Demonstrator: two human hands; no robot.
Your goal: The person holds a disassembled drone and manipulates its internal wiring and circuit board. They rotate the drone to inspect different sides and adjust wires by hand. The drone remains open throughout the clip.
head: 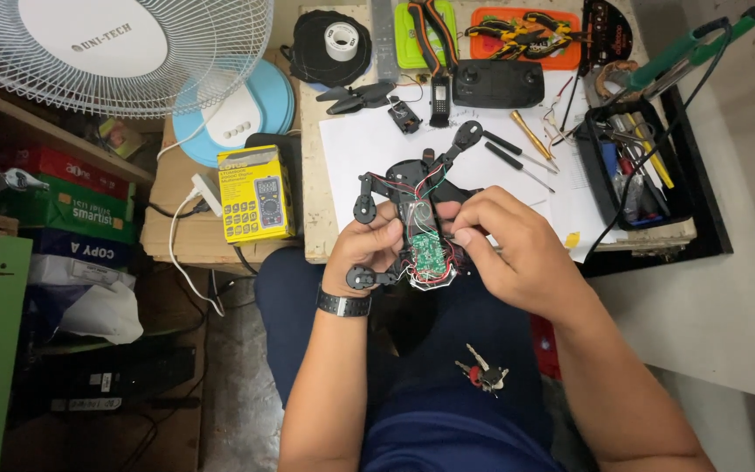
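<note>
Over the person's lap, just off the near edge of the workbench (325,249), the left hand (362,249) is closed around the left side of an opened black quadcopter frame (412,201), thumb and fingers clamped near one motor arm. The right hand (504,253) is curled, its fingertips pinched at the right side of the green circuit board (427,253) — whether it holds a small tool or part there I cannot tell. Thin red and white wires loop round the board's lower edge.

On the white paper (369,149) toward the bench's middle lie two black-handled screwdrivers (517,157) and a pair of loose propellers (356,96); a yellow multimeter box (255,192) stands off the left edge, and a bunch of keys (482,376) rests on the thigh.

As I judge it, the risk lies in working above the lap: a freed screw or clip could drop into clothing or onto the floor. A slip of the pinching fingers could also tug those thin wires off their solder joints.
</note>
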